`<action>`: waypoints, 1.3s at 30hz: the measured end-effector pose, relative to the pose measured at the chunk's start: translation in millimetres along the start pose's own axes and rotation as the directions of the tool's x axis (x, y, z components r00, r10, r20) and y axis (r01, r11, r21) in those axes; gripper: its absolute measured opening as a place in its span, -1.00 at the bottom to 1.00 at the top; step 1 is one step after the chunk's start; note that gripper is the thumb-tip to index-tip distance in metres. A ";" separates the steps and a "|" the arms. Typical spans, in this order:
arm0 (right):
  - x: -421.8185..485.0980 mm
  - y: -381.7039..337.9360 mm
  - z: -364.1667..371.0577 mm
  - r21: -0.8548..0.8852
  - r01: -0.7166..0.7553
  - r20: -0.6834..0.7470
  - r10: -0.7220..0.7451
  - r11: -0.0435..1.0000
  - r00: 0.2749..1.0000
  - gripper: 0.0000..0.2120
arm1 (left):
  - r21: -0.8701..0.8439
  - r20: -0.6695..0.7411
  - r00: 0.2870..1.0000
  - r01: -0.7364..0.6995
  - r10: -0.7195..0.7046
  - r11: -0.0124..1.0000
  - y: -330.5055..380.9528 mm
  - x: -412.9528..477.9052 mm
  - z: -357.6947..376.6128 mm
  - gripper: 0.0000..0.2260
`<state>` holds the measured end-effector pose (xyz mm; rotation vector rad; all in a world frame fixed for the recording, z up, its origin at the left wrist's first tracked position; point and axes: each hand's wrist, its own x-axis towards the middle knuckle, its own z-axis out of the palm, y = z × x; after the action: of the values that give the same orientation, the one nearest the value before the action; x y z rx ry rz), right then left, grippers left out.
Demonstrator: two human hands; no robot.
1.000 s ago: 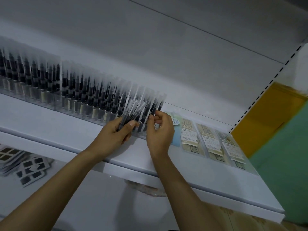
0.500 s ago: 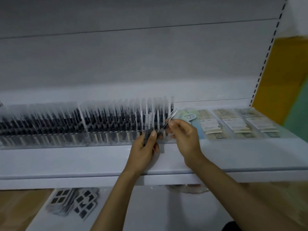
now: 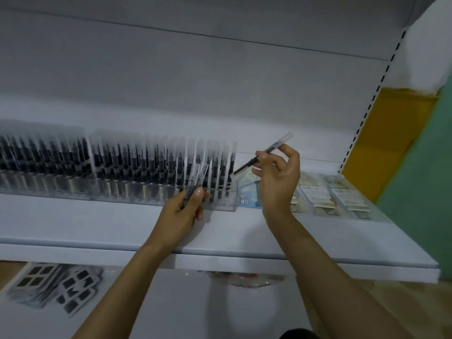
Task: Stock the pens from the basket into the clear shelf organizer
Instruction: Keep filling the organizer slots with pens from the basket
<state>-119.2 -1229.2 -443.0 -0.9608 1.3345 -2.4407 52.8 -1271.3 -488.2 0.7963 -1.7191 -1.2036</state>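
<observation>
The left grip (image 3: pixel 181 211) curls round a reserve bundle of pens (image 3: pixel 195 181) just before the clear organizer (image 3: pixel 220 204) on the shelf (image 3: pixel 97 226), while the right grip (image 3: pixel 276 182) pinches one pen (image 3: pixel 263 155), slanted toward the organizer's right end, likely lining it up for a free slot.

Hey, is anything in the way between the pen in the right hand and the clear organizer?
Nothing visible. The pen pinched in the right hand angles toward the right end of the clear organizer across open air. The left hand, gripping a bundle of pens, sits lower, in front of the organizer, off that path.
</observation>
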 end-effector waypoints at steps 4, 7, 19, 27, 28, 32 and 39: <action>-2.5 20.8 1.9 -0.197 0.224 0.116 -0.204 0.955 0.972 -0.72 | -0.008 0.004 1.000 -0.020 0.020 1.000 -3.1 1.1 0.8 -0.62; -1.4 39.2 0.8 -0.300 0.392 0.239 -0.329 0.870 0.914 -0.65 | -0.019 0.001 1.000 -0.028 0.028 0.999 -4.8 1.5 1.4 -0.62; -7.7 65.6 2.7 -0.410 0.573 0.344 -0.462 0.709 0.817 -0.59 | -0.037 0.007 0.999 -0.033 0.033 0.999 -5.5 2.3 2.7 -0.64; -9.9 69.9 2.8 -0.479 0.574 0.396 -0.420 0.665 0.817 -0.64 | -0.016 0.010 0.999 -0.049 0.049 0.999 -7.1 2.6 1.9 -0.65; -9.5 69.3 2.6 -0.479 0.548 0.376 -0.404 0.686 0.834 -0.66 | -0.017 0.010 0.999 -0.049 0.049 0.999 -7.2 2.7 1.9 -0.65; -9.3 68.1 2.4 -0.483 0.453 0.335 -0.320 0.749 0.886 -0.76 | -0.017 0.009 0.999 -0.048 0.048 0.999 -6.8 3.0 2.3 -0.64; -10.4 46.0 0.2 -0.479 0.486 0.243 -0.421 0.731 0.874 -0.73 | -0.035 0.012 0.999 -0.040 0.040 0.999 0.5 1.0 4.2 -0.55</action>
<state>-117.1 -1251.0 -484.8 -1.7262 1.9793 -2.2933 48.6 -1270.3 -488.1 0.7317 -1.7122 -1.2102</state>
